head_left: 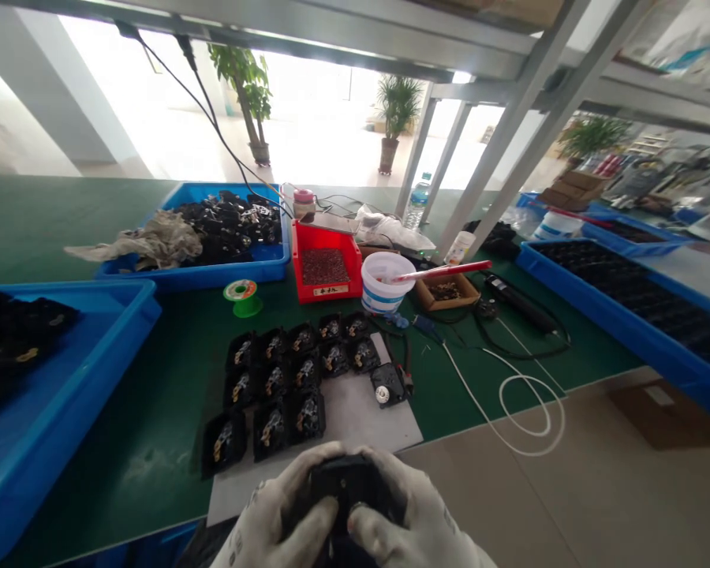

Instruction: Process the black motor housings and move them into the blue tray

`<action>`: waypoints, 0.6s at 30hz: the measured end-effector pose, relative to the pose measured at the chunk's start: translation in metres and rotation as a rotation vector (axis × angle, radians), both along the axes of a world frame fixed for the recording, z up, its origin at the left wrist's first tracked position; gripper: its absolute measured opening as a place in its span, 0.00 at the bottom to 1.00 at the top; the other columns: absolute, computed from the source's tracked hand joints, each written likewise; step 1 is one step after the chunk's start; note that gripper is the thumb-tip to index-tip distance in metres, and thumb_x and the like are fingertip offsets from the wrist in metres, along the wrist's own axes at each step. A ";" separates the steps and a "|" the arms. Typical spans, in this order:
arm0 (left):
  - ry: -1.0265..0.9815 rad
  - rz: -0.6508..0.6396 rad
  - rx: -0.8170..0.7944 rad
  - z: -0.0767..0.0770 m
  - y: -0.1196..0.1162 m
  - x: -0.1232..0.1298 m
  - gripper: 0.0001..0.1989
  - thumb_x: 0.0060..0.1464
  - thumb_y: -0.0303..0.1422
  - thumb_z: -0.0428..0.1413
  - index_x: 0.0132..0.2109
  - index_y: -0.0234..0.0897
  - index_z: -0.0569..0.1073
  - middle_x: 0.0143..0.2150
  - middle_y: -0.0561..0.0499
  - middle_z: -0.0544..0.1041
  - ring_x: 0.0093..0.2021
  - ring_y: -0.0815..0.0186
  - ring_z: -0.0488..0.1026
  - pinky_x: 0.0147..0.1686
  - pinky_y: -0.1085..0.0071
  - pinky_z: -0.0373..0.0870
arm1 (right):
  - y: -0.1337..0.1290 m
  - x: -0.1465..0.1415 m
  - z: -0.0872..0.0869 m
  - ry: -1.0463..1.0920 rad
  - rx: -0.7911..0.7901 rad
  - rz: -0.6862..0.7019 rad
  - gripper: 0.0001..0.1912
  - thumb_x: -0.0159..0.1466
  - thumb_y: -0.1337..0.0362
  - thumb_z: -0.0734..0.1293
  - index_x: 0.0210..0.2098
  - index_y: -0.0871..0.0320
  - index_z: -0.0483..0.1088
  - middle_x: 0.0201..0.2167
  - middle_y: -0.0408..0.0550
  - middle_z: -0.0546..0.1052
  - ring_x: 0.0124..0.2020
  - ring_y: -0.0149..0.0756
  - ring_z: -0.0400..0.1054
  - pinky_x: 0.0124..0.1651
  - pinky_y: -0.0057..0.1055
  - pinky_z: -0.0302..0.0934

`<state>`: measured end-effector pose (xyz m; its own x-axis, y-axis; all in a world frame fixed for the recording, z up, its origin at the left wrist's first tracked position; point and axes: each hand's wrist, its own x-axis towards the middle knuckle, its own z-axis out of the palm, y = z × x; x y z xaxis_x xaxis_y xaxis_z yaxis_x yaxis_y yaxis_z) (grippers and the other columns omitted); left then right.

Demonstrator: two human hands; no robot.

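Observation:
Both hands wear whitish gloves and meet at the bottom centre, over the table's front edge. My left hand wraps the left side of a black housing, its thumb pressed on the face. Around the right side of the same part my right hand is closed, thumb beside the other one. Beyond them, several black housings with metal parts inside stand in rows on a white sheet. A separate black unit with a white gear lies at the right of the rows.
Blue trays flank the green table left and right. Behind the rows are a green solder spool, a red bin, a white tub and a small carton. A black tool and white cable lie right.

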<state>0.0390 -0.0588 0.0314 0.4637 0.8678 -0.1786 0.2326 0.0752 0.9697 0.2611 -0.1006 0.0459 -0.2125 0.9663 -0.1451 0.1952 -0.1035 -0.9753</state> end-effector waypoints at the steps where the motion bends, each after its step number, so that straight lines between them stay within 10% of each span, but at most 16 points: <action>1: -0.027 -0.010 -0.019 0.000 0.000 0.001 0.20 0.65 0.43 0.59 0.61 0.44 0.77 0.60 0.48 0.81 0.62 0.54 0.77 0.61 0.71 0.72 | 0.000 0.007 0.001 -0.052 0.028 -0.010 0.25 0.65 0.44 0.71 0.52 0.55 0.77 0.39 0.49 0.83 0.40 0.46 0.79 0.40 0.33 0.72; 5: -0.152 0.065 -0.243 0.005 -0.001 0.011 0.28 0.63 0.52 0.60 0.62 0.40 0.74 0.43 0.45 0.86 0.41 0.56 0.84 0.40 0.71 0.80 | 0.033 0.059 0.005 -0.432 0.188 -0.282 0.36 0.66 0.32 0.61 0.54 0.56 0.77 0.39 0.54 0.84 0.37 0.44 0.80 0.38 0.35 0.73; 9: -0.296 0.167 -0.444 0.018 -0.003 0.025 0.37 0.59 0.56 0.62 0.64 0.34 0.66 0.30 0.48 0.83 0.27 0.61 0.79 0.25 0.73 0.75 | 0.108 0.121 0.011 -0.765 0.147 -0.542 0.23 0.73 0.50 0.62 0.60 0.57 0.73 0.58 0.62 0.77 0.57 0.53 0.73 0.61 0.50 0.65; 18: -0.429 0.187 -0.430 0.015 -0.008 0.027 0.30 0.63 0.54 0.59 0.60 0.36 0.68 0.33 0.48 0.81 0.30 0.61 0.80 0.24 0.75 0.73 | 0.185 0.143 0.001 -1.160 0.025 -0.387 0.10 0.71 0.58 0.72 0.46 0.59 0.76 0.49 0.50 0.80 0.51 0.45 0.75 0.57 0.50 0.68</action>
